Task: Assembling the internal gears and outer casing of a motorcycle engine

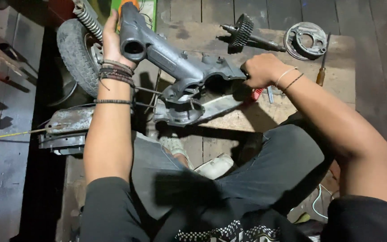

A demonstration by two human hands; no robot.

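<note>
A grey cast metal housing (182,67), long with a round open tube at one end, lies tilted over the edge of a worn wooden board (337,80). My left hand (113,42) grips the tube end at the upper left; several bead bracelets sit on that wrist. My right hand (260,69) is closed on the housing's wider right end, with thin bracelets on the wrist. A second grey cover piece (189,112) sits just under the housing.
A small tyred wheel (75,54) with a coil spring (88,20) stands at the left. On the board lie a toothed gear on a shaft (245,31), a round brake plate (307,40) and a screwdriver (322,71). A rusty metal part (66,125) lies at lower left.
</note>
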